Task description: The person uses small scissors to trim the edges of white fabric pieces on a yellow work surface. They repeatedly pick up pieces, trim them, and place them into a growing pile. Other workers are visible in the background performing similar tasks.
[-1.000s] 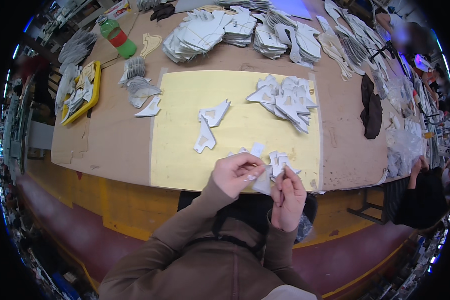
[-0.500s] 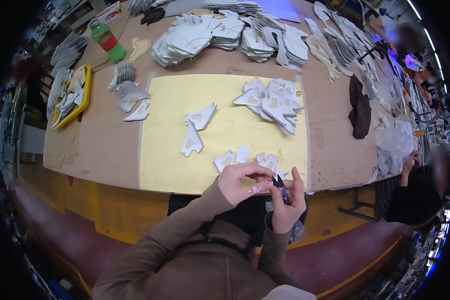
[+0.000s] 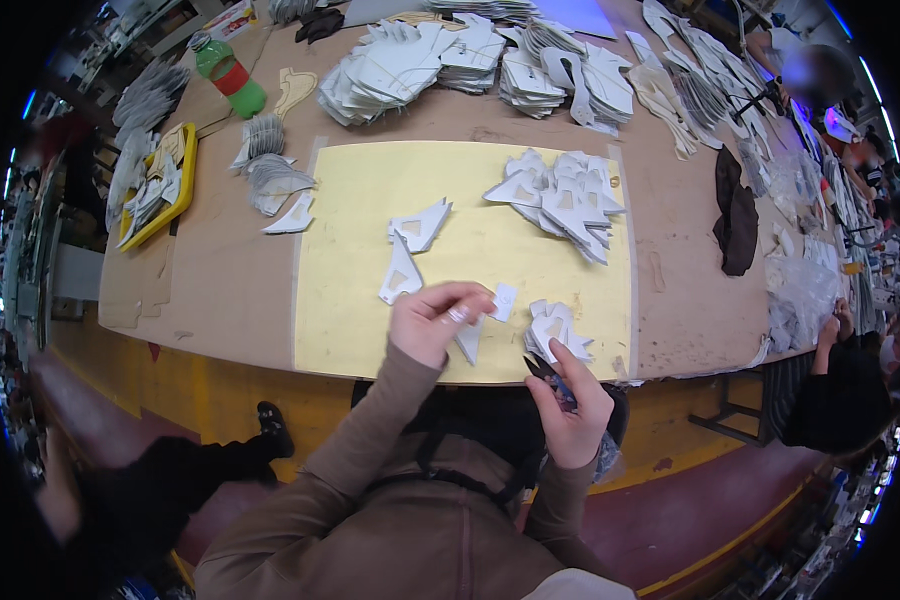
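Yellow mat (image 3: 355,180): far-L room; R hand (image 3: 577,415) grips snips (image 3: 541,369) nr edge; L hand (image 3: 433,322) curled, hold unclear.

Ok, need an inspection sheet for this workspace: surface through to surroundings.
Surface: yellow sheet on brown table.
Job's things: white cut pieces, piled and loose on the sheet; snips, blades parted.
Clutter: bottle, yellow tray, dark cloth.
Left grip: over the sheet, fingers bent; can't tell whether it holds anything.
Right grip: closed on the snips.
Cables: nothing seen for certain.
Surroundings: person at right; another's shoe at left.
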A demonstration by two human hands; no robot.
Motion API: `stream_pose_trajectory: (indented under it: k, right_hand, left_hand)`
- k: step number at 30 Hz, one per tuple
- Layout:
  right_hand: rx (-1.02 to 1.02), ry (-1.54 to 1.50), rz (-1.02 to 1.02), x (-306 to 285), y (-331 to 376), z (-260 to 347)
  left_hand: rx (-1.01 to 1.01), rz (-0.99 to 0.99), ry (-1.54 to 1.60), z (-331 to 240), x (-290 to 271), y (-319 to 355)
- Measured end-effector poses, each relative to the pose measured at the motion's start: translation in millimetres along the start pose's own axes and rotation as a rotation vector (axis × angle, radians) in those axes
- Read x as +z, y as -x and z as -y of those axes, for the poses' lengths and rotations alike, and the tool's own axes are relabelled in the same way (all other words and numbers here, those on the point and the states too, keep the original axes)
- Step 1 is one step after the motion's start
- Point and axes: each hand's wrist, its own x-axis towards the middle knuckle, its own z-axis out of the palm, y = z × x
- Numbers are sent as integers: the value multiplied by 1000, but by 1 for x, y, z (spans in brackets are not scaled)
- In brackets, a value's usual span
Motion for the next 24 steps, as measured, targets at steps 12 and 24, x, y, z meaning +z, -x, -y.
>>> stream_pose_trajectory:
  k: [12, 24]
  right_hand:
    - [-33, -39, -33, 5, 1, 0]
    - [-216, 110, 58, 5, -1, -4]
  left_hand:
    - [-80, 354, -211, -3, 12, 18]
    - [111, 246, -409, 0, 5, 19]
